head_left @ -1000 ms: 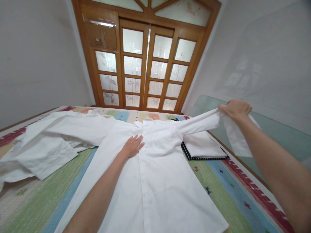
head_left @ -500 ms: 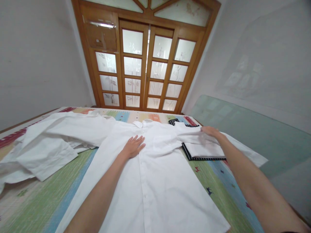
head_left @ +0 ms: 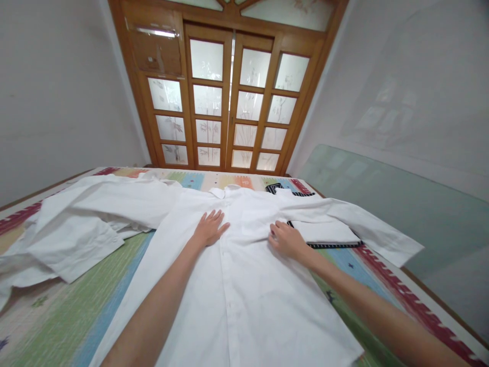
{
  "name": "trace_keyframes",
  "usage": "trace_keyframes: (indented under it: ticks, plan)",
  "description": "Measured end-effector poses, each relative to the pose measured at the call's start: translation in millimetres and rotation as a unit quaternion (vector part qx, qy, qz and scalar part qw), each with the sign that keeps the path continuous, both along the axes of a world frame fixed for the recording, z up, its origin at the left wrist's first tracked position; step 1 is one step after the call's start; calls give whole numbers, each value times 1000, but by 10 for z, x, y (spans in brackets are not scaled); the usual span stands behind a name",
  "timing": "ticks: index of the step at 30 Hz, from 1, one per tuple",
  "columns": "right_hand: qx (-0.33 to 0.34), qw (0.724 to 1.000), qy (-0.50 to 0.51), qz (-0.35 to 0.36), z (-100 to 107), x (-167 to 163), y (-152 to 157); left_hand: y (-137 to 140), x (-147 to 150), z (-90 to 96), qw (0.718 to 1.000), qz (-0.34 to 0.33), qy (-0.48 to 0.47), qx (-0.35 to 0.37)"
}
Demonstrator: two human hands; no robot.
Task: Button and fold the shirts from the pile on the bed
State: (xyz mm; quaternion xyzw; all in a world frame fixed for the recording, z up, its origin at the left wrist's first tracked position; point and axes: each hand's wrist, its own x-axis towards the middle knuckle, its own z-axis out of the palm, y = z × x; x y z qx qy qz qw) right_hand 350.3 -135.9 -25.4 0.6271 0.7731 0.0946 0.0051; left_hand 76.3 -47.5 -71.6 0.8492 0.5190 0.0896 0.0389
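A white button-front shirt (head_left: pixel 252 285) lies spread out, front up, with its collar at the far end. My left hand (head_left: pixel 209 228) rests flat on its upper chest beside the button strip, fingers spread. On the right side of the chest, below the sleeve, my right hand (head_left: pixel 284 238) has its fingers curled in against the fabric; the fingertips are partly hidden. The right sleeve (head_left: pixel 367 221) stretches out over a folded white cloth (head_left: pixel 328 232) with a black-and-white striped edge.
More white clothing (head_left: pixel 80 224) lies rumpled on the left. A striped multicoloured cover (head_left: pixel 76 311) is spread beneath everything. Black striped fabric (head_left: pixel 273 188) shows beyond the right shoulder. A pale green panel (head_left: pixel 382 193) leans along the right wall, and wooden glazed doors (head_left: pixel 229 102) stand behind.
My right hand has let go of the right sleeve and moved left to the shirt's side below it. The sleeve lies slightly straighter. My left hand stays on the chest.
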Motion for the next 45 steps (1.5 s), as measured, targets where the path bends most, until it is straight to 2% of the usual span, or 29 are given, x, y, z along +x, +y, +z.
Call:
trace_keyframes:
  ticks: [4,9,21,24,27,30,32,34,37,40,45]
  plan:
    - [-39,993,-10,-113,-128,-1,-402,9,-5,-17,1000,-2,-8,6]
    - [-48,976,-15,-210,-173,129,-662,14,-13,-12,1000,-3,-12,8]
    - [-129,977,23,-170,-181,389,-1009,39,-19,-16,1000,-10,-1,4]
    - [-119,974,46,-186,-143,423,-1071,10,-14,27,1000,-8,1,1]
    - [-112,968,114,-191,-83,526,-1173,-120,-50,87,1000,-8,10,-3]
    - [-165,940,258,-151,-46,700,-1344,-372,-214,103,999,-27,23,-9]
    - [-216,897,362,-133,-46,807,-1484,-578,-419,65,999,-24,24,-4]
    - [-243,863,423,-132,-56,872,-1621,-782,-681,-5,999,-4,28,18]
    - [-236,857,433,-151,-67,881,-1774,-1031,-1083,-105,994,68,33,73]
    - [-239,852,440,-151,-63,848,-1846,-1192,-1351,-116,982,143,33,121]
    - [-283,800,513,-131,-91,879,-1911,-1303,-1460,31,957,230,72,160]
